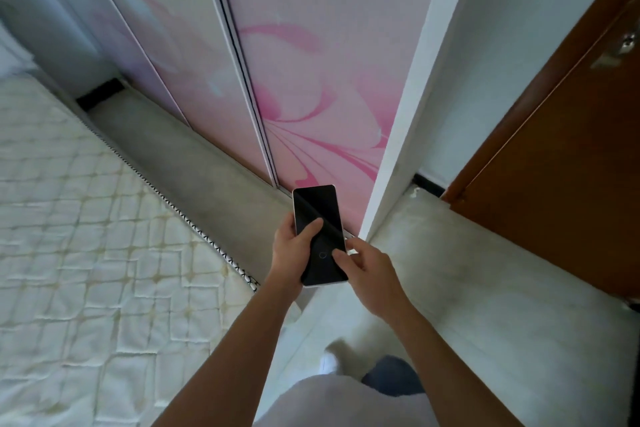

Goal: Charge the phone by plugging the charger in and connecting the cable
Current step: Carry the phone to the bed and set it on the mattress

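Observation:
A phone (317, 215) with a dark screen and a pale edge is held upright in front of me, screen facing up. My left hand (289, 253) wraps its left side, thumb lying across the glass. My right hand (367, 262) touches the phone's lower right edge with thumb and fingertips; whether it bears any weight I cannot tell. A small ring icon glows faintly low on the screen. No charger, cable or socket shows anywhere in view.
A quilted white mattress (76, 236) fills the left. Ahead stand sliding wardrobe doors (311, 80) with a pink flower print, a white wall corner (415, 97) and a brown wooden door (561, 156) at right. Pale floor (467, 288) lies below, with my foot (329, 360) on it.

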The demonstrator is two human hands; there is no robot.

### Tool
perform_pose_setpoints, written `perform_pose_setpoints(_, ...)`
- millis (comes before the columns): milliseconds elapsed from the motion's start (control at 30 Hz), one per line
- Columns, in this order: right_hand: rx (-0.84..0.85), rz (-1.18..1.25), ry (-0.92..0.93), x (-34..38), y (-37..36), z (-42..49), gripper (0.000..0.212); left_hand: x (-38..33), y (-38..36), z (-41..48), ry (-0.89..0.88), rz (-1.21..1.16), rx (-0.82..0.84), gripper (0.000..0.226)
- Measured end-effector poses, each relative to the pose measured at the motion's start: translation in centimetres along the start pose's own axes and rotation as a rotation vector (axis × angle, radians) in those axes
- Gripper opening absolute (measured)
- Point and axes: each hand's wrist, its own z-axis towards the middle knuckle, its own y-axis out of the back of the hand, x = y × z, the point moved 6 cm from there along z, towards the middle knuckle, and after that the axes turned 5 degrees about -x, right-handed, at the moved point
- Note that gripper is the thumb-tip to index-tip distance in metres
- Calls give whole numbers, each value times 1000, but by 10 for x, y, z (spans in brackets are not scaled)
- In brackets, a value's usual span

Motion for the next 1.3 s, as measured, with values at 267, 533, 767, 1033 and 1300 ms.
perform_pose_setpoints(267,126,-10,26,25,-29,80,22,-25,21,61,-9,-43,-140,15)
perform_pose_setpoints(533,347,-71,172,80,-71,189,12,-64,53,147,-25,-139,-358,9)
perform_pose_setpoints(767,482,-124,289,138,-99,282,16,-114,68,215,-60,-262,-519,11)
perform_pose_setpoints(1033,635,-120,338,172,-144,337,13,-137,99,260,-70,-320,-653,16)
perform_pose_setpoints(1300,686,-107,335,202,-197,387,16,-161,140,314,-75,-341,-692,18)
